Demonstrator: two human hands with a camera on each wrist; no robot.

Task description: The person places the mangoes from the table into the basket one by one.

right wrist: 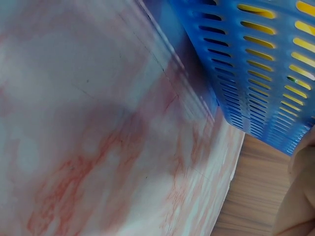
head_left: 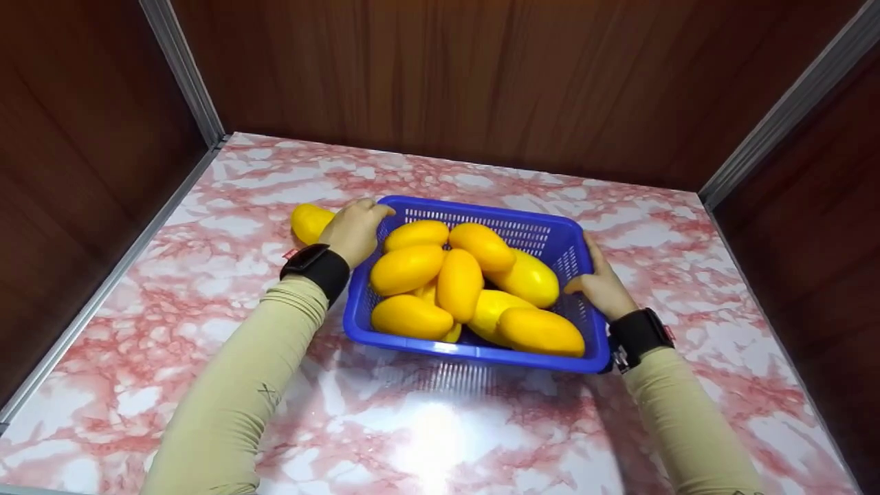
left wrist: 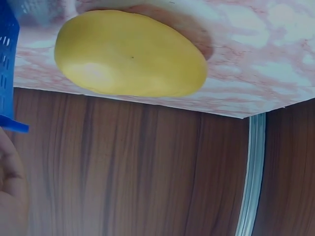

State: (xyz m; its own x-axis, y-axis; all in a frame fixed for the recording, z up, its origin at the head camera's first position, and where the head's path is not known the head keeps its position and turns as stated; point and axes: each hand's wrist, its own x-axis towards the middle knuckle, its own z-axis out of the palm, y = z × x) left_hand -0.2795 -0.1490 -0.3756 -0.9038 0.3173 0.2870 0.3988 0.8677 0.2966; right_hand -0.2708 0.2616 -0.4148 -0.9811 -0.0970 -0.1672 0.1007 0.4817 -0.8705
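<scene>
A blue plastic basket (head_left: 447,348) with slotted walls holds several yellow mangoes (head_left: 460,285). My left hand (head_left: 354,230) grips its left rim near the far corner, and my right hand (head_left: 605,285) grips the right rim with the thumb over the inner side. Another mango (left wrist: 130,54) lies on the table just left of the basket; in the head view my left hand partly covers it. The right wrist view shows the basket's slotted side wall (right wrist: 256,64) with yellow fruit behind it. Whether the basket's bottom touches the table I cannot tell.
The table (head_left: 172,371) has a red and white marbled top with a bright light reflection near the front. Dark wood-grain panels (head_left: 481,82) stand at the back and both sides, joined by metal corner posts (head_left: 182,65).
</scene>
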